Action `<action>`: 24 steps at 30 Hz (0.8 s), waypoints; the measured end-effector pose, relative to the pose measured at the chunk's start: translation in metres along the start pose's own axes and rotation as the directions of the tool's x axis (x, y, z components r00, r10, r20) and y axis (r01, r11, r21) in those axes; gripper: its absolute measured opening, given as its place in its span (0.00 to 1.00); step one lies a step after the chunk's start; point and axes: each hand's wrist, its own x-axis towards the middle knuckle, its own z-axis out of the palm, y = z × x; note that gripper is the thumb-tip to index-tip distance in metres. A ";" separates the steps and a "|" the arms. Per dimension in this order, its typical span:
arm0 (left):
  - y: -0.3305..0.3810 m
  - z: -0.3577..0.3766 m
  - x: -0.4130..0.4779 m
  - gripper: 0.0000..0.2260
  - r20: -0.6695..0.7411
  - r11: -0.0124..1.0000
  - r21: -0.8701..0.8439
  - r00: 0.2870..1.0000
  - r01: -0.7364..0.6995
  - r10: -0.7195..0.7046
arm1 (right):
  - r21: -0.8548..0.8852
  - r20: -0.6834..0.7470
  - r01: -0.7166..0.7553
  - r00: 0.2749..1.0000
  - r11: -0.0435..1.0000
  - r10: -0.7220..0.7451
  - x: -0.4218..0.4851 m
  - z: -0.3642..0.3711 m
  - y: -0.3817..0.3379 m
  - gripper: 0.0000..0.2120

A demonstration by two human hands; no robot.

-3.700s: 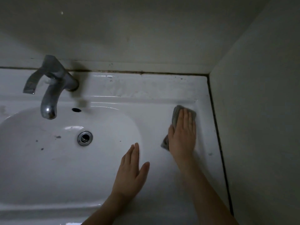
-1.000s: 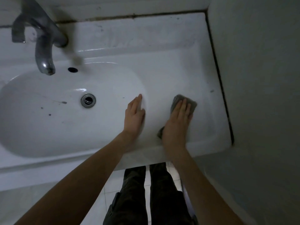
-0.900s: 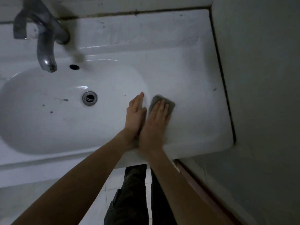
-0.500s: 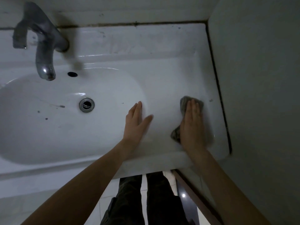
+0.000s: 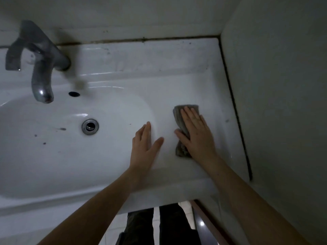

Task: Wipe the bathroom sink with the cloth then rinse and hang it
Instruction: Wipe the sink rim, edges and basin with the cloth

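Observation:
A white ceramic sink [image 5: 177, 71] fills the view, its oval basin on the left with a metal drain [image 5: 90, 126]. A grey cloth [image 5: 178, 117] lies on the flat right ledge of the sink. My right hand [image 5: 196, 133] presses flat on the cloth, fingers stretched toward the back wall, covering most of it. My left hand [image 5: 145, 145] rests flat and spread on the basin's right rim, a short gap to the left of the cloth, holding nothing.
A chrome tap [image 5: 40, 68] with a lever handle stands at the back left above the overflow hole [image 5: 74, 94]. A wall [image 5: 283, 103] closes off the sink's right edge. Dark specks dot the basin. My legs [image 5: 159, 225] and floor tiles show below the front edge.
My right hand has slid the cloth left from the ledge's right edge toward its middle and slightly back. My left hand has stayed flat on the basin rim.

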 end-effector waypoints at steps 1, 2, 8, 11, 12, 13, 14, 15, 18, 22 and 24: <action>-0.001 0.001 0.000 0.32 -0.016 1.000 0.009 1.000 -0.009 0.010 | 0.009 -0.032 -0.046 0.998 0.999 0.046 0.016 0.002 0.001 0.32; -0.003 0.002 0.002 0.32 -0.028 1.000 0.020 0.999 -0.020 0.021 | 0.012 -0.068 -0.079 0.995 0.997 0.080 0.036 0.006 -0.001 0.31; -0.006 0.002 0.006 0.31 -0.072 0.999 0.008 0.997 -0.033 0.034 | -0.005 -0.099 0.048 0.994 0.999 -0.048 0.070 0.022 -0.035 0.26; -0.003 0.000 0.003 0.31 -0.067 1.000 -0.005 0.998 -0.018 0.017 | 0.086 0.004 0.097 0.995 0.992 -0.097 0.008 0.017 -0.031 0.26; -0.001 0.000 0.002 0.31 -0.062 1.000 -0.007 0.998 -0.018 0.017 | 0.171 -0.009 0.045 0.999 0.984 -0.044 -0.010 0.010 -0.029 0.24; 0.000 0.000 0.001 0.31 -0.059 1.000 -0.006 0.998 -0.018 0.018 | 0.268 -0.054 -0.035 0.997 0.963 0.051 -0.025 -0.002 -0.027 0.23; 0.000 -0.001 0.000 0.31 -0.058 1.000 -0.002 0.998 -0.021 0.020 | 0.345 -0.121 -0.106 0.980 0.933 0.157 -0.038 -0.016 -0.025 0.23; 0.001 -0.001 0.000 0.31 -0.058 1.000 0.003 0.998 -0.018 0.018 | 0.380 -0.189 -0.147 0.954 0.913 0.232 -0.050 -0.033 -0.021 0.23; 0.002 -0.001 0.000 0.30 -0.066 1.000 0.026 0.998 -0.009 0.011 | 0.219 -0.358 -0.193 0.896 0.956 0.263 -0.081 -0.066 -0.001 0.22; 0.001 0.000 0.000 0.32 -0.055 1.000 0.018 0.998 -0.008 0.009 | -0.011 -0.272 -0.252 0.932 0.968 0.239 -0.081 -0.046 0.038 0.22; 0.000 0.000 0.000 0.34 -0.052 1.000 0.008 0.999 -0.007 0.008 | -0.022 -0.272 -0.237 0.936 0.971 0.222 -0.069 -0.038 0.045 0.24</action>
